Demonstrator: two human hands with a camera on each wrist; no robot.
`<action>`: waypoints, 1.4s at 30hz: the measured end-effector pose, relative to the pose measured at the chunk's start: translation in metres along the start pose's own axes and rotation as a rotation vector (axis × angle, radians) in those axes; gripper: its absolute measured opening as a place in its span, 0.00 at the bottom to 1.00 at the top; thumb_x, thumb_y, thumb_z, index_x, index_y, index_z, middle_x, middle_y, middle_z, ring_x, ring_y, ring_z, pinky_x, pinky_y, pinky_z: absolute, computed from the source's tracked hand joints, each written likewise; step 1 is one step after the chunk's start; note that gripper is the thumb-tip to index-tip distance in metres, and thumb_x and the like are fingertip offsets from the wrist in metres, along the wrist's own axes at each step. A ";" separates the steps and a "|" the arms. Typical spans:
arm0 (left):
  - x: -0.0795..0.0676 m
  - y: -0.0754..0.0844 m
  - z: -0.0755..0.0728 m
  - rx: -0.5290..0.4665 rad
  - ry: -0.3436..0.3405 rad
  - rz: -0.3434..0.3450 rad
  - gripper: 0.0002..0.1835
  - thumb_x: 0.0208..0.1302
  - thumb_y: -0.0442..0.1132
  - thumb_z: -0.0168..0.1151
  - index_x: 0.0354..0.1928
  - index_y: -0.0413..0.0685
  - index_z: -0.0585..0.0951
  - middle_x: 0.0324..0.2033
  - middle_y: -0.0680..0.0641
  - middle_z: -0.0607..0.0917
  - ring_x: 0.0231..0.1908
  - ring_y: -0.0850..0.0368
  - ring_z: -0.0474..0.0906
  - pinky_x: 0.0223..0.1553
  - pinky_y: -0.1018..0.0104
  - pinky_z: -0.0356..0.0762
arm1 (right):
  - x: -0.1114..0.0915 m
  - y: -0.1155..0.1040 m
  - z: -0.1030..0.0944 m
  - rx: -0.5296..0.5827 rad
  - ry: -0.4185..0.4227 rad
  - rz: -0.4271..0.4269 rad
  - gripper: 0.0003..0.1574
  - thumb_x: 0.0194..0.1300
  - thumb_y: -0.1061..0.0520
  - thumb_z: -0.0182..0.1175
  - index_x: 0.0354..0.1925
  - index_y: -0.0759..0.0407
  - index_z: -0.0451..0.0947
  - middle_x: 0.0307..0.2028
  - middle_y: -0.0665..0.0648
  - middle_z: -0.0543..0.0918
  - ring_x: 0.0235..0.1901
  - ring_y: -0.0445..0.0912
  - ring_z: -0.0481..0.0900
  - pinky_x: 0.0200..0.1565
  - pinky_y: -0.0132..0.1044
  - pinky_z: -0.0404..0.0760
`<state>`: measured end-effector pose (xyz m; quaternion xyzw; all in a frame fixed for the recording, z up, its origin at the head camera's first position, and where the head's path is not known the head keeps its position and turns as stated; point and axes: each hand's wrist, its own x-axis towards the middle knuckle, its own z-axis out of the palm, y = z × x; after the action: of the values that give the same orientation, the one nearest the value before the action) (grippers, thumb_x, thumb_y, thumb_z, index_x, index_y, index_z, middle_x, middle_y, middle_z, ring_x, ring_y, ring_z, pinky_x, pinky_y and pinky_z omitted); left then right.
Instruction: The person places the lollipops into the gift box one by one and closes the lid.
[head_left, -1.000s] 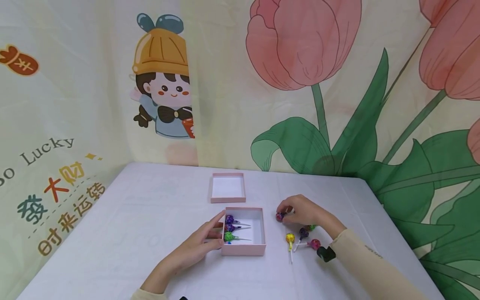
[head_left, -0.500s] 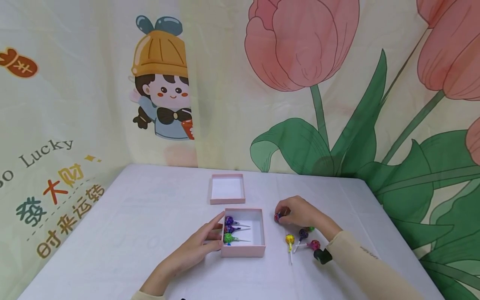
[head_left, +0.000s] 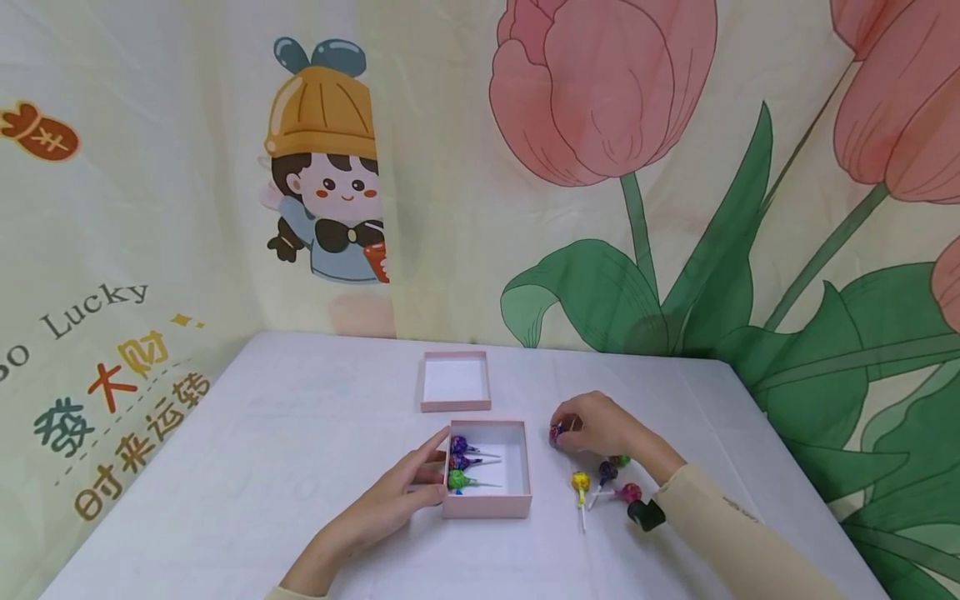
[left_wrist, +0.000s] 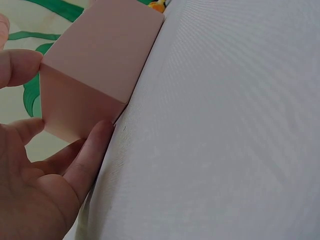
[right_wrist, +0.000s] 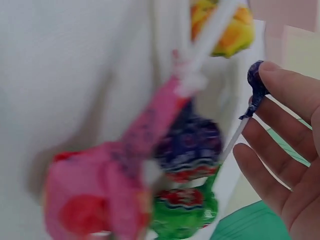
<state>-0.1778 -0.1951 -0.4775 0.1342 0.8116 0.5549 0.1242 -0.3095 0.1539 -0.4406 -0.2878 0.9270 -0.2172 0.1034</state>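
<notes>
The left hand [head_left: 397, 492] spreads against a square pink cardboard box [head_left: 487, 507], right of which the right hand [head_left: 600, 426] pinches a round purple-wrapped lollipop [right_wrist: 254, 76].

Head view forward-down; 2 wrist views close; table [head_left: 225, 475] shared.

The box [head_left: 487, 507] (lollipops [head_left: 457, 480] inside) has the lid [head_left: 455, 380] behind, more lollipops [head_left: 581, 482] to its right.
</notes>
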 end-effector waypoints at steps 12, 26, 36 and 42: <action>0.001 -0.001 0.001 -0.015 -0.006 -0.004 0.43 0.77 0.46 0.63 0.86 0.68 0.52 0.76 0.37 0.67 0.68 0.42 0.73 0.66 0.39 0.72 | -0.001 -0.037 -0.022 0.055 0.137 -0.145 0.13 0.68 0.58 0.74 0.51 0.53 0.89 0.39 0.43 0.88 0.38 0.38 0.83 0.41 0.31 0.85; 0.001 -0.001 0.002 -0.010 0.008 -0.015 0.43 0.77 0.47 0.62 0.86 0.66 0.53 0.76 0.36 0.68 0.68 0.40 0.73 0.67 0.32 0.70 | 0.007 -0.085 -0.017 0.142 0.193 -0.249 0.14 0.68 0.57 0.74 0.52 0.54 0.89 0.40 0.44 0.89 0.38 0.39 0.84 0.43 0.32 0.85; 0.001 -0.003 0.001 -0.005 0.003 0.002 0.43 0.77 0.48 0.62 0.86 0.65 0.52 0.75 0.35 0.68 0.68 0.40 0.74 0.65 0.33 0.72 | 0.017 -0.102 -0.001 0.177 0.151 -0.274 0.13 0.68 0.56 0.74 0.50 0.50 0.89 0.39 0.42 0.88 0.38 0.39 0.84 0.43 0.31 0.85; 0.001 -0.005 0.001 0.013 0.002 0.008 0.43 0.77 0.48 0.62 0.86 0.66 0.52 0.75 0.37 0.69 0.68 0.42 0.74 0.65 0.36 0.72 | 0.023 -0.104 0.012 0.173 0.127 -0.261 0.14 0.68 0.57 0.75 0.51 0.51 0.89 0.38 0.42 0.88 0.37 0.38 0.84 0.42 0.29 0.84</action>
<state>-0.1791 -0.1959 -0.4822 0.1380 0.8147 0.5502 0.1204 -0.2735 0.0594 -0.4044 -0.3815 0.8643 -0.3254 0.0400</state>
